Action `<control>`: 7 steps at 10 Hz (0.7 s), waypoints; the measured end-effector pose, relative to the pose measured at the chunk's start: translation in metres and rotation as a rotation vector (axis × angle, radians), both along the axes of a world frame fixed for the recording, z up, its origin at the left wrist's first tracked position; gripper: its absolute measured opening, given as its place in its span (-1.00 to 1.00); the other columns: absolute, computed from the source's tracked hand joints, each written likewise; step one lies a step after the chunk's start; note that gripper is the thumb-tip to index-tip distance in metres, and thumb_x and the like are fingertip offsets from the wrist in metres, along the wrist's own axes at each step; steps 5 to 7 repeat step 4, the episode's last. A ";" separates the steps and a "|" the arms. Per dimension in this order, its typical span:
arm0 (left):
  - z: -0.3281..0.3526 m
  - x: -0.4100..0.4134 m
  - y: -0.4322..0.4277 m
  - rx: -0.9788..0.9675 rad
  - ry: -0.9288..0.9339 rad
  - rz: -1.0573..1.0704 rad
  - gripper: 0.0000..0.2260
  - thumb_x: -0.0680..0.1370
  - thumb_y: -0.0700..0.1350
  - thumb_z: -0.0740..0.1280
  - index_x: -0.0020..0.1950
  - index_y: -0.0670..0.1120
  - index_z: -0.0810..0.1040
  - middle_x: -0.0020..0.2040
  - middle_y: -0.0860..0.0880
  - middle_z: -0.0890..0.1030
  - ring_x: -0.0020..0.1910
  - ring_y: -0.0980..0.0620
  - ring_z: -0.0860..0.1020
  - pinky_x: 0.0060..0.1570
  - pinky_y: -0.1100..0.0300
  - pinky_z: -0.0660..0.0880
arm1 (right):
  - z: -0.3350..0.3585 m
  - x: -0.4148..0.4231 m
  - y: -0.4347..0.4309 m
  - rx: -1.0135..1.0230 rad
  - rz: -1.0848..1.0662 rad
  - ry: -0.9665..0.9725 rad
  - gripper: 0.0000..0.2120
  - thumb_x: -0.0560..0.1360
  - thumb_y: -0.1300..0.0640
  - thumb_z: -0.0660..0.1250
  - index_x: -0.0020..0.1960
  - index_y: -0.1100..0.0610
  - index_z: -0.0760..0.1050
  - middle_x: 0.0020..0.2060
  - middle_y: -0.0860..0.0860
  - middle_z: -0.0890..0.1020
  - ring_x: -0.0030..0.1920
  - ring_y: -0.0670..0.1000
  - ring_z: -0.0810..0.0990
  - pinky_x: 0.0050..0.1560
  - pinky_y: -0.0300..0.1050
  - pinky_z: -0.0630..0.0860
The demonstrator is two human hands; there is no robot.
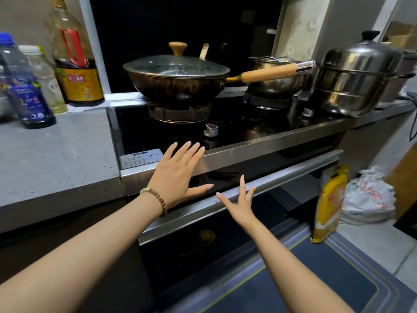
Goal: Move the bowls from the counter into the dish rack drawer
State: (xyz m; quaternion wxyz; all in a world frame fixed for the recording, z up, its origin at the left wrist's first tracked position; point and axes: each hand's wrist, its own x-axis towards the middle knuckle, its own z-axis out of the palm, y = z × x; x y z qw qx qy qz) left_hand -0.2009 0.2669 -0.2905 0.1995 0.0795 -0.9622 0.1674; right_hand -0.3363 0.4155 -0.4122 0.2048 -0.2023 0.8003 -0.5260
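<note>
My left hand (178,175), with a bead bracelet at the wrist, is spread flat with straight fingers in front of the stove's steel front edge. My right hand (239,204) is open with fingers splayed, just in front of the long steel handle bar of the drawer (293,172) under the stove. Whether either hand touches the metal I cannot tell. The drawer front is dark glass and looks closed. No bowls show on the grey counter (56,159) at the left. Both hands hold nothing.
A lidded wok (178,77) with a wooden handle sits on the left burner, a steel pot (277,82) on the right burner, a steel steamer (352,80) further right. Bottles (74,64) stand at the back left. A yellow bag (329,204) and plastic bag (367,195) sit on the floor.
</note>
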 end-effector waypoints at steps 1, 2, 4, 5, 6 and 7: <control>0.001 0.000 0.000 0.016 0.000 -0.012 -0.15 0.41 0.44 -0.16 0.53 -0.09 0.00 0.54 -0.04 0.12 0.53 -0.02 0.04 0.48 0.00 -0.15 | 0.005 -0.004 -0.007 -0.004 0.052 -0.017 0.03 0.33 -0.26 0.40 0.39 -0.37 -0.40 0.45 0.01 -0.48 0.52 0.18 -0.24 0.47 0.27 0.01; 0.000 -0.001 -0.001 0.026 0.004 -0.017 -0.16 0.42 0.44 -0.15 0.53 -0.09 -0.02 0.55 -0.04 0.09 0.53 -0.02 0.01 0.47 0.00 -0.17 | 0.004 -0.005 -0.009 -0.038 0.081 -0.027 0.06 0.34 -0.24 0.40 0.39 -0.34 -0.44 0.51 0.01 -0.35 0.52 0.12 -0.26 0.48 0.28 -0.03; 0.003 0.002 0.001 0.026 -0.045 0.012 -0.16 0.42 0.44 -0.15 0.53 -0.09 -0.03 0.55 -0.05 0.09 0.53 -0.03 0.01 0.48 -0.02 -0.15 | 0.020 0.006 0.006 -0.041 0.019 0.057 -0.11 0.44 -0.12 0.37 0.51 -0.18 -0.20 0.55 -0.01 -0.10 0.54 0.09 -0.06 0.47 0.17 0.07; 0.003 0.002 0.001 0.026 -0.045 0.012 -0.16 0.42 0.44 -0.15 0.53 -0.09 -0.03 0.55 -0.05 0.09 0.53 -0.03 0.01 0.48 -0.02 -0.15 | 0.020 0.006 0.006 -0.041 0.019 0.057 -0.11 0.44 -0.12 0.37 0.51 -0.18 -0.20 0.55 -0.01 -0.10 0.54 0.09 -0.06 0.47 0.17 0.07; 0.003 0.002 0.001 0.026 -0.045 0.012 -0.16 0.42 0.44 -0.15 0.53 -0.09 -0.03 0.55 -0.05 0.09 0.53 -0.03 0.01 0.48 -0.02 -0.15 | 0.020 0.006 0.006 -0.041 0.019 0.057 -0.11 0.44 -0.12 0.37 0.51 -0.18 -0.20 0.55 -0.01 -0.10 0.54 0.09 -0.06 0.47 0.17 0.07; 0.003 0.002 0.001 0.026 -0.045 0.012 -0.16 0.42 0.44 -0.15 0.53 -0.09 -0.03 0.55 -0.05 0.09 0.53 -0.03 0.01 0.48 -0.02 -0.15 | 0.020 0.006 0.006 -0.041 0.019 0.057 -0.11 0.44 -0.12 0.37 0.51 -0.18 -0.20 0.55 -0.01 -0.10 0.54 0.09 -0.06 0.47 0.17 0.07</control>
